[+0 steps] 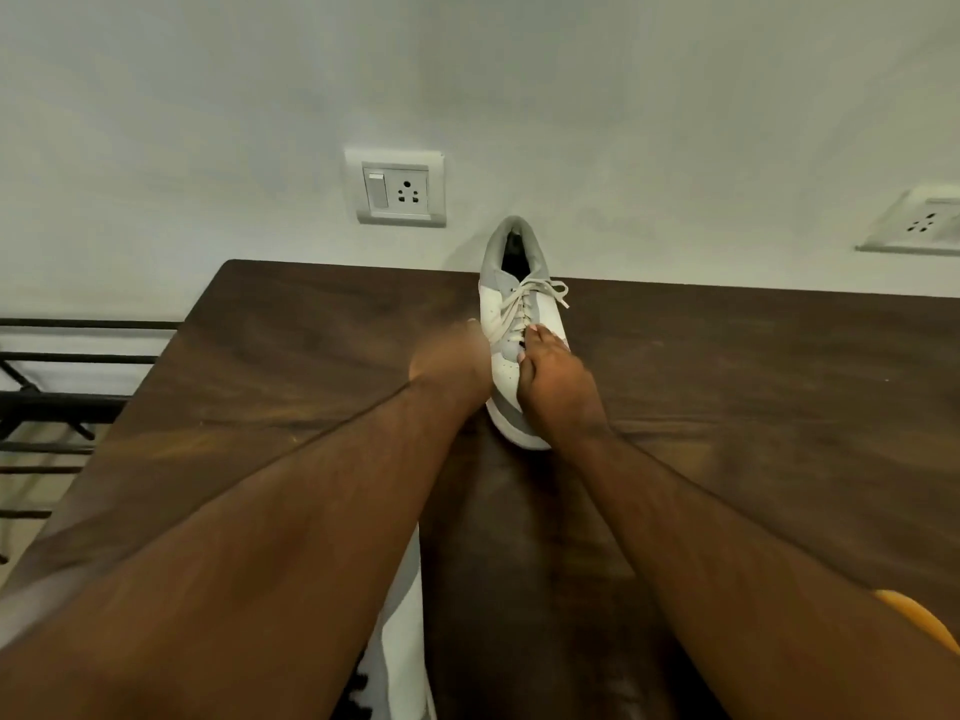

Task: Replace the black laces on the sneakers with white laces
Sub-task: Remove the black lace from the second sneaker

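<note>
Standing beyond the left edge of the table (pixel 311 356): a dark metal rack (pixel 57 402), partly cut by the frame. Lying at the near edge, mostly hidden under the left forearm: a second sneaker (pixel 400 641), white and grey, with something dark, maybe black lace, showing at its bottom. Reaching toward the far edge: the left hand (pixel 452 361), blurred by motion, so impossible to tell how far open or whether holding anything; seeming to be just beside the left flank of the sneaker (pixel 519 324). Resting near the middle of the far edge, heel toward the wall (pixel 623 122), toe toward the person: this sneaker, already carrying white laces (pixel 524 304) crossed through the eyelets, loose ends lying to the right. Gripping the toe part from above: the right hand (pixel 550 376), fingers curled over the upper, fingertips at the lowest lace crossing. Probably handling light and easy: sole stiff, upper soft and yielding, laces limp and sliding freely, so better holding by the sole sides or toe while pulling the lace ends. Showing a dark brown wood grain, matte, not slippery: the table top. Sitting on the pale wall behind: a switch socket (pixel 397 189) left of the sneaker, another socket (pixel 919 220) at far right. Peeking at the lower right corner: an orange object (pixel 919 621), unclear.
</note>
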Demonstrator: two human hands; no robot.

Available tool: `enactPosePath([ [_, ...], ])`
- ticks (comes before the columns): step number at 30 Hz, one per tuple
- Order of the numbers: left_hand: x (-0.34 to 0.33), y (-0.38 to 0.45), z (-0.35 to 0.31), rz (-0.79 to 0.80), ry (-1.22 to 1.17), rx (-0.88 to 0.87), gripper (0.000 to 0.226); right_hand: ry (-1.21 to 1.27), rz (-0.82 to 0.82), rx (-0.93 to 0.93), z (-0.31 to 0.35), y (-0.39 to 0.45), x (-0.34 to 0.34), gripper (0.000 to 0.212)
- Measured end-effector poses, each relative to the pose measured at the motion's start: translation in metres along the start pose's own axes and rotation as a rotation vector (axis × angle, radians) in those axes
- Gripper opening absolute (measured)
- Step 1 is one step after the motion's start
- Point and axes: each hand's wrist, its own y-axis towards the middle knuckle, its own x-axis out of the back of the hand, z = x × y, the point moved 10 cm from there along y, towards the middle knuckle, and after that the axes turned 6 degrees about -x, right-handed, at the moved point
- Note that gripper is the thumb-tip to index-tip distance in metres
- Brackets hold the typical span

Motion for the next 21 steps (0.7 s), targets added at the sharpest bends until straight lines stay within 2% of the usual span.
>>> enactPosePath([
  [3, -0.003, 0.020, 0.005, 0.076, -0.089, -0.029, 0.076, 0.020, -0.035, 0.036, -0.004, 0.007, -0.004, 0.043],
  [7, -0.001, 0.024, 0.014, 0.174, -0.056, 0.023, 0.082, 0.044, -0.062, 0.057, -0.004, 0.006, -0.005, 0.042],
  [10, -0.002, 0.014, 0.018, 0.190, -0.065, 0.079, 0.066, -0.002, 0.006, 0.033, -0.003, 0.007, -0.006, 0.043],
  [13, 0.012, -0.005, 0.011, 0.100, -0.073, 0.072, 0.042, -0.080, 0.170, -0.002, 0.000, 0.009, -0.008, 0.048],
  [17, 0.047, -0.049, 0.001, -0.047, -0.143, -0.005, 0.047, -0.082, 0.175, 0.002, 0.017, -0.012, 0.018, 0.049],
  [21, 0.090, -0.132, 0.048, -0.420, -0.460, 0.048, 0.040, 0.032, 0.158, 0.055, 0.038, -0.075, 0.032, 0.044],
])
